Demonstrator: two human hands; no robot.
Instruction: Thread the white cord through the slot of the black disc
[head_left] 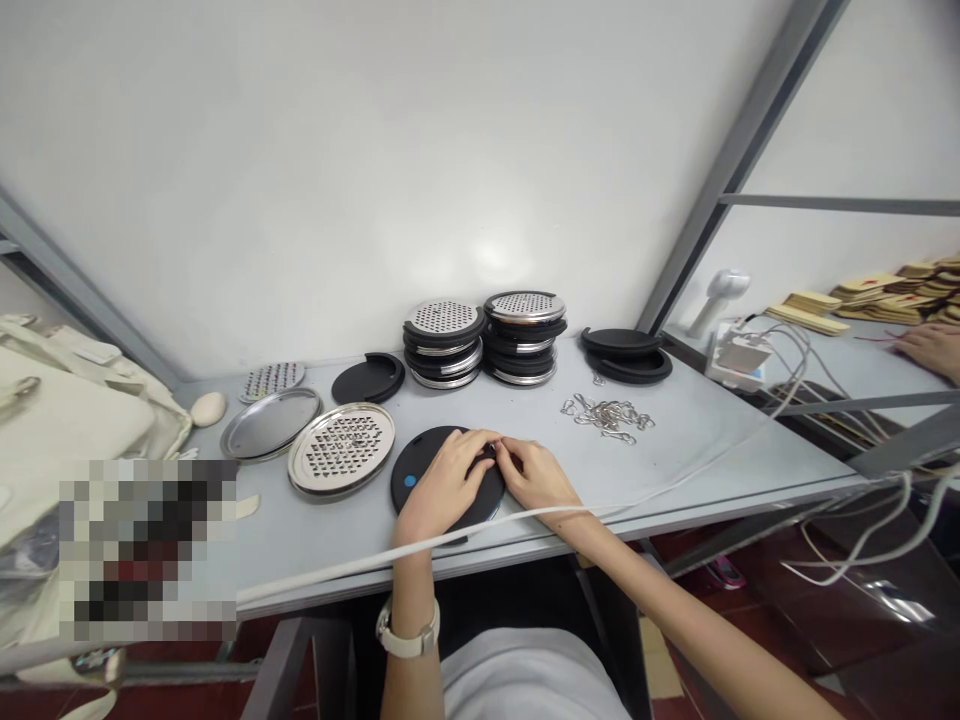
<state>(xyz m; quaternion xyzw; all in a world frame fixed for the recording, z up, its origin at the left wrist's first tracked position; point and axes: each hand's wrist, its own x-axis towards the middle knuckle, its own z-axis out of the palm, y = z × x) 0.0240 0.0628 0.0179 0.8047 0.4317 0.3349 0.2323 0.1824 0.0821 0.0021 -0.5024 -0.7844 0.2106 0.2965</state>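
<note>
A round black disc [420,460] with a blue dot lies near the table's front edge. My left hand [450,475] rests over its right part, fingers bent, thumb and fingertips close together at the disc's rim. My right hand [532,475] meets it there with pinched fingers. Whatever small piece sits between the fingertips is mostly hidden. Left of the disc are a round grater plate [341,447] with a metal rim and a plain metal disc [271,424]. To the right is a pile of metal clips [609,416].
Two stacks of graters [446,345] [525,338] stand by the wall, with black holders [626,352] to their right. A white cable [337,568] crosses the front. A cream bag [82,400] is at left; another person's hand [934,350] is at far right.
</note>
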